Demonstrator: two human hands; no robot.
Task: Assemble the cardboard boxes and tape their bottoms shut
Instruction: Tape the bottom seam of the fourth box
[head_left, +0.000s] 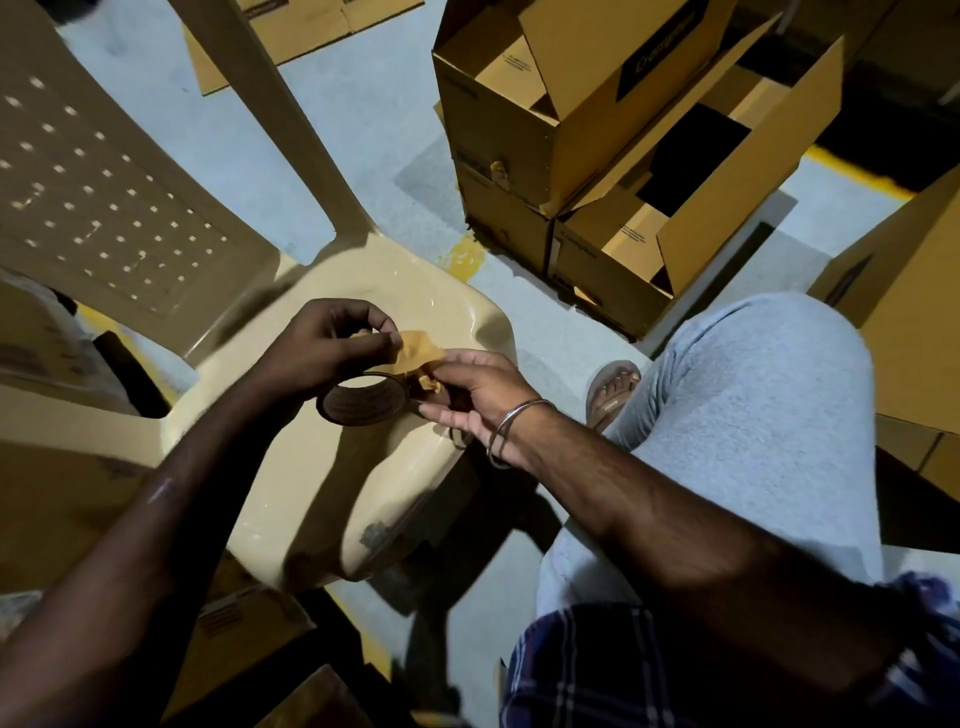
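Observation:
A roll of brown tape (363, 402) hangs over the seat of a beige plastic chair (332, 493). My left hand (322, 343) holds the roll from above and pinches the loose tape end (420, 351) with thumb and fingers. My right hand (470, 397), with a metal bangle on the wrist, pinches the crumpled other side of that tape piece. Assembled cardboard boxes (597, 156) stand open on the floor ahead to the right.
Flat cardboard (291, 31) lies at the far top. More boxes stand at the right edge (914, 312) and at the lower left (62, 499). My knee in grey trousers (753, 415) and a sandalled foot (615, 389) are to the right. The floor is blue-grey.

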